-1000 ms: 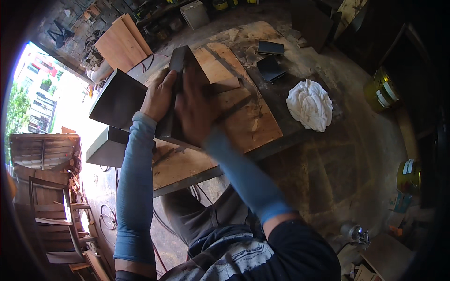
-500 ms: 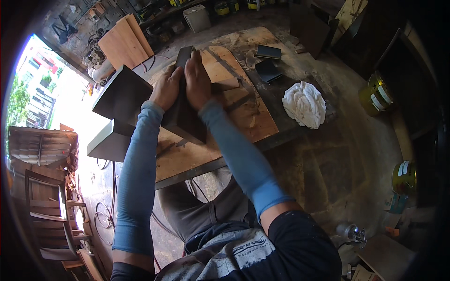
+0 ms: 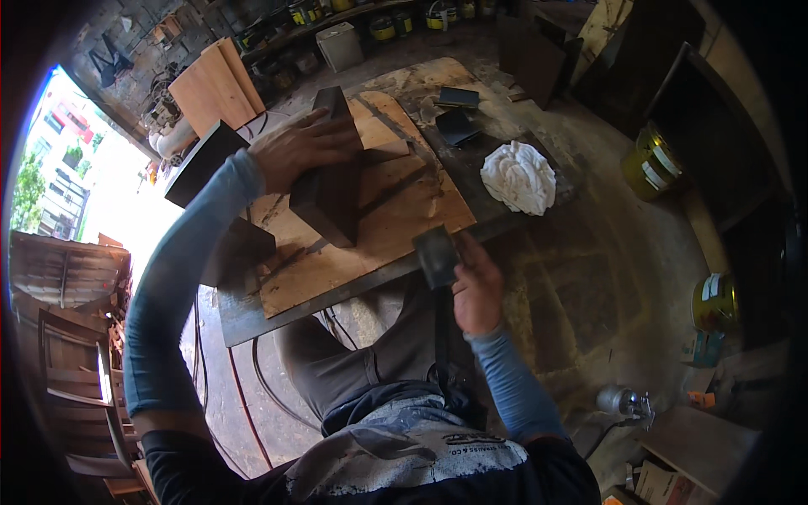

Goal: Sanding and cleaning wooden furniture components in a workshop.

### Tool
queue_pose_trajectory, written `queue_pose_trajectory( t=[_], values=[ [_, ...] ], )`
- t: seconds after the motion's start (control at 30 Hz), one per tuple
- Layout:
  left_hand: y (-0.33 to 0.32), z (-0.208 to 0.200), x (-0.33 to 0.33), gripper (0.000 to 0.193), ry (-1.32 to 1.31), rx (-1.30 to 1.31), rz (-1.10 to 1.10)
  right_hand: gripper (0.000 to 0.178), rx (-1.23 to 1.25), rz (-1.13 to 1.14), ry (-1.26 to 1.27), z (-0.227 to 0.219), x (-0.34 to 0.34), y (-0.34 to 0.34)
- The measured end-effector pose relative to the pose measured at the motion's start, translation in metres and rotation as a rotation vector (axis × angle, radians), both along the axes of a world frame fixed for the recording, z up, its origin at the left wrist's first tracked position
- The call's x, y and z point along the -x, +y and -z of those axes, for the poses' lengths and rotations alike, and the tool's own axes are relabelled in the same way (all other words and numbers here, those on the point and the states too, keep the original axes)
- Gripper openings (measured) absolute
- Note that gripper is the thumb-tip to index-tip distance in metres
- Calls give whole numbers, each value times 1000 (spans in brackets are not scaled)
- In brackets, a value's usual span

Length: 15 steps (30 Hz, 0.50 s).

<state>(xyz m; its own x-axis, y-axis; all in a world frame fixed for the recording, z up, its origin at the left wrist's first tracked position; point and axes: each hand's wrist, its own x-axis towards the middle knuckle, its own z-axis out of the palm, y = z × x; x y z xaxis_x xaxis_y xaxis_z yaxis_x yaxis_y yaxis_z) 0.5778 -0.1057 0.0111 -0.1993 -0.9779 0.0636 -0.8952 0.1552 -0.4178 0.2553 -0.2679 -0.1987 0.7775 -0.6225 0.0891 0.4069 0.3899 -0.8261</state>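
A long dark brown wooden box-like piece point(image 3: 326, 206) rests at a slant on a plywood sheet on the worktable. My left hand point(image 3: 305, 150) lies across its upper part, fingers stretched flat over its surface. Off the table's front edge, my right hand point(image 3: 478, 290) grips a dark grey rectangular piece that looks like folded sandpaper point(image 3: 436, 257). Two similar dark flat pieces, one point(image 3: 459, 98) behind the other point(image 3: 457, 128), lie at the far right of the table. A crumpled white cloth point(image 3: 518, 178) is beside them.
More dark wooden pieces, one farther point(image 3: 206, 164) and one nearer point(image 3: 240, 252), stand left of the plywood point(image 3: 404, 219). Wooden boards point(image 3: 210, 88) lean at the back left. Yellow buckets point(image 3: 652, 164) and a metal spray gun point(image 3: 621, 401) are at the right. Hoses point(image 3: 240, 404) cross the floor.
My right hand has left the wooden piece and moved down right, now with the dark sandpaper-like piece in it. My left hand has shifted to lie flat across the wooden piece.
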Motion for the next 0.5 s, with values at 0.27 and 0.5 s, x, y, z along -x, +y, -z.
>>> queue_pose_trajectory(
  t=[0.27,0.5],
  values=[
    [-68,-52,58,64,106,-176,-585,40,596,526,117,-55,1,-73],
    [-99,-35,101,62,251,-156,-486,60,1069,599,100,-83,-53,-74]
  ],
)
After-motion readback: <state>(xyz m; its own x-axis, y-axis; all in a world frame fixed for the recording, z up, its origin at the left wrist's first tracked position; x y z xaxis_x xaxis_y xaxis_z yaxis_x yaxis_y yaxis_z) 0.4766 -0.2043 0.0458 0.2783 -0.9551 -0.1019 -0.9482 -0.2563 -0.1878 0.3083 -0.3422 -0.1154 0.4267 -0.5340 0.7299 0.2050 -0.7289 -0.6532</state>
